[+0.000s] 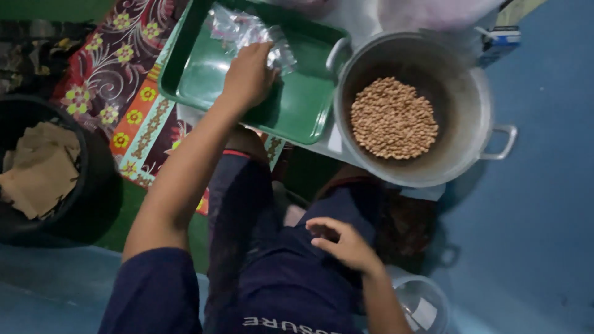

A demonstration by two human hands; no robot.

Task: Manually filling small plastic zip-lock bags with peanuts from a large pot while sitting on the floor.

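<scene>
Under the left hand — seemingly gripped — clear plastic bags, green tray.

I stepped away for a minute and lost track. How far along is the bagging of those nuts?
Done: nothing filled shows; the green tray holds only clear plastic bags, seemingly empty. In hand: the left hand rests on those bags, while the right hand lies idle on the lap. Left: the whole heap of nuts sits in the metal pot.
</scene>
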